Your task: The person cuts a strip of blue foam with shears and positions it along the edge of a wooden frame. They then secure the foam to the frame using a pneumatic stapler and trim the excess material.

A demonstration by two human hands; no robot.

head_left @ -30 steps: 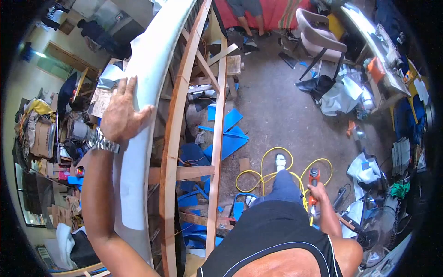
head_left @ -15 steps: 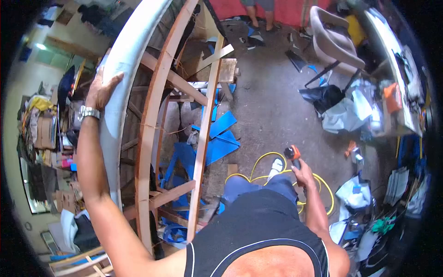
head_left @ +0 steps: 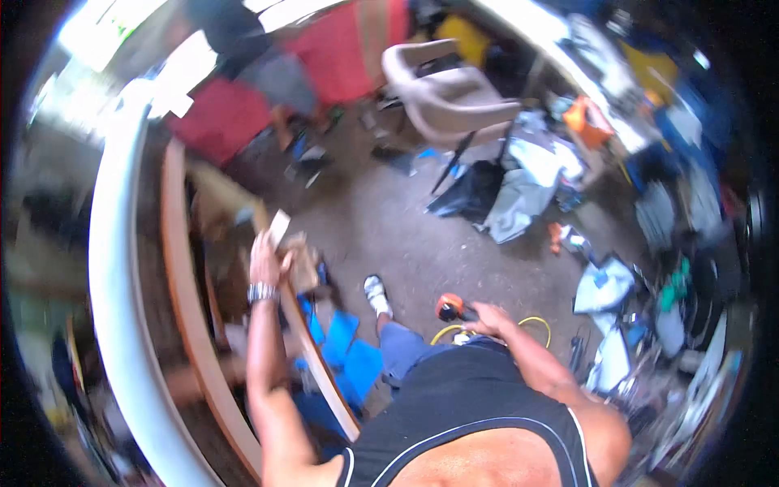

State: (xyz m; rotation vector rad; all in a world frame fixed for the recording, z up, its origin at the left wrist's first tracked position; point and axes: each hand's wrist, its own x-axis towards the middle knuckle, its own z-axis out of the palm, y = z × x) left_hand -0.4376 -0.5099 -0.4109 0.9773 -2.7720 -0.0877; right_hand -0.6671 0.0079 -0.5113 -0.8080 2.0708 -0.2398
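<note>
Wooden frame (head_left: pixel 195 325) is my ref: L hand (head_left: pixel 264 261) is on its near rail (head_left: pixel 323 369); can't tell if gripping. R hand (head_left: pixel 487 318) grasps an orange-and-black tool (head_left: pixel 449 307), off to frame's R. Best to hold tool well clear of frame, finger off any trigger, shoe (head_left: pixel 376 294) off yellow hose (head_left: pixel 443 331). Tool-hose link hidden; frame's far end blurred.

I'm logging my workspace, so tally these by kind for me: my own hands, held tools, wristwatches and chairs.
Hands: 2, left hand and right hand
Held orange-headed tool: 1
Wristwatch: 1
Chair: 1
Total: 5
</note>
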